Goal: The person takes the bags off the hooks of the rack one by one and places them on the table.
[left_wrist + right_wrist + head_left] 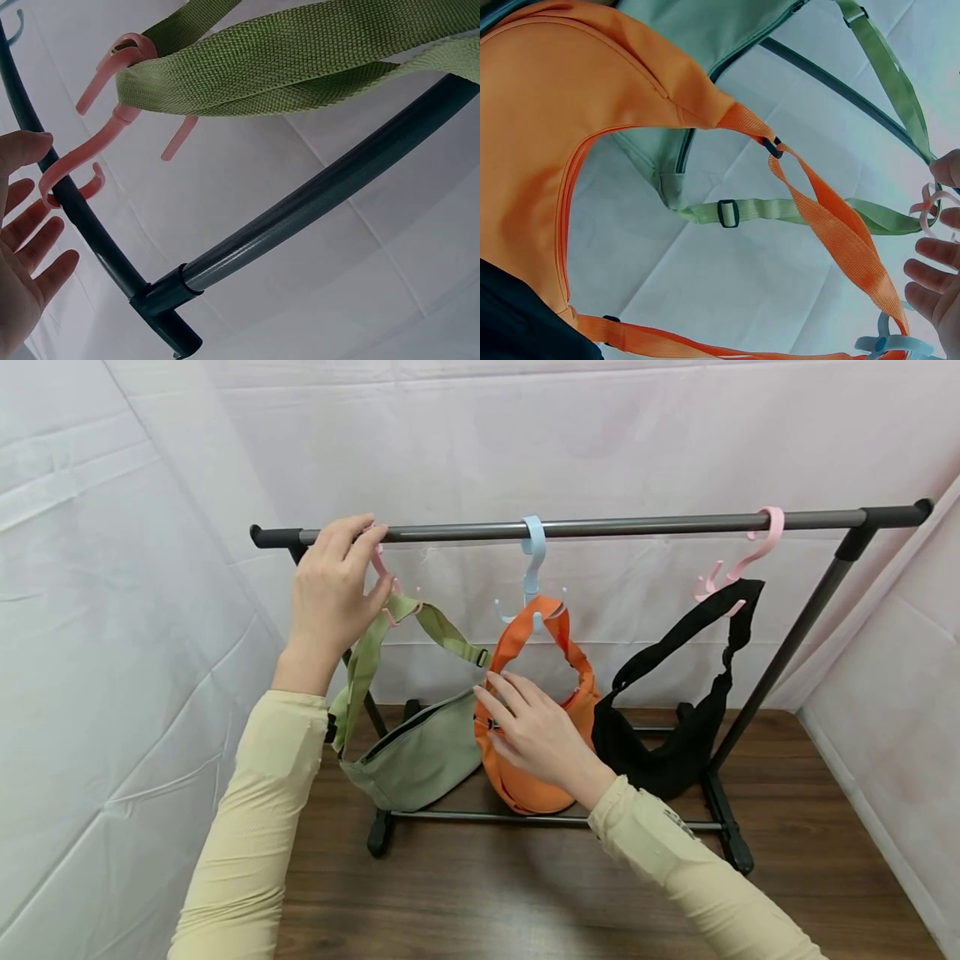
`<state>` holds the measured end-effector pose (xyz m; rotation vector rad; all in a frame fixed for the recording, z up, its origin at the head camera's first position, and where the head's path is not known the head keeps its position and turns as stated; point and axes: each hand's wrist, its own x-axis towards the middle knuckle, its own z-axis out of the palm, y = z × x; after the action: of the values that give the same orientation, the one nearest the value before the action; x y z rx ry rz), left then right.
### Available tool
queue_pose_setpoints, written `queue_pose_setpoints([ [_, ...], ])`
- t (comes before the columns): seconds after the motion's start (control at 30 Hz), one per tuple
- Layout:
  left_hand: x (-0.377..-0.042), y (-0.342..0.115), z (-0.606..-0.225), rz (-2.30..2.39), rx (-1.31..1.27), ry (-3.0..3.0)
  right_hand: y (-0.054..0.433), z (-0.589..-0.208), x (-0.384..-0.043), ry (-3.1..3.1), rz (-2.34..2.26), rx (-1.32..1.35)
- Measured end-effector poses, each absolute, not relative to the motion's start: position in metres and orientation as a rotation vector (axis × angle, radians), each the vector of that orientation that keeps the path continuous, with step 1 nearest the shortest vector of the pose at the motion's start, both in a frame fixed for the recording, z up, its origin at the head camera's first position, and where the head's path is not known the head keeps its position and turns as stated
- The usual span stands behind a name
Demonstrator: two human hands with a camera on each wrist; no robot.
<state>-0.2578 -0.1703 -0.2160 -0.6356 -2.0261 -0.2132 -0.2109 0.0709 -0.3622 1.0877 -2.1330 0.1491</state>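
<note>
My left hand (337, 581), fingers loose and apart, is by the grey metal bar (450, 532) and a pink plastic hook (82, 155). The green cloth bag (420, 758) hangs on that hook by its strap. My right hand (538, 727), fingers loose too, blocks part of the orange cloth bag (528, 789), which hangs from a light blue hook (534, 556). A black cloth bag (663, 768) hangs beside it.

Head view faces forward-down over rack (645, 527); wrist views close, sharing green strap (300, 60).
</note>
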Motion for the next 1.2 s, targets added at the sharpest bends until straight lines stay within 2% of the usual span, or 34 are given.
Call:
queue_pose_setpoints([
  [0.9,-0.26,-0.175,-0.214,-0.261,-0.576,-2.02,0.037,-0.331,-0.239,-2.078,0.194,1.106],
  [1.2,-0.262,-0.175,-0.214,-0.272,-0.571,-2.018,0.025,-0.32,-0.262,-2.18,0.458,1.067],
])
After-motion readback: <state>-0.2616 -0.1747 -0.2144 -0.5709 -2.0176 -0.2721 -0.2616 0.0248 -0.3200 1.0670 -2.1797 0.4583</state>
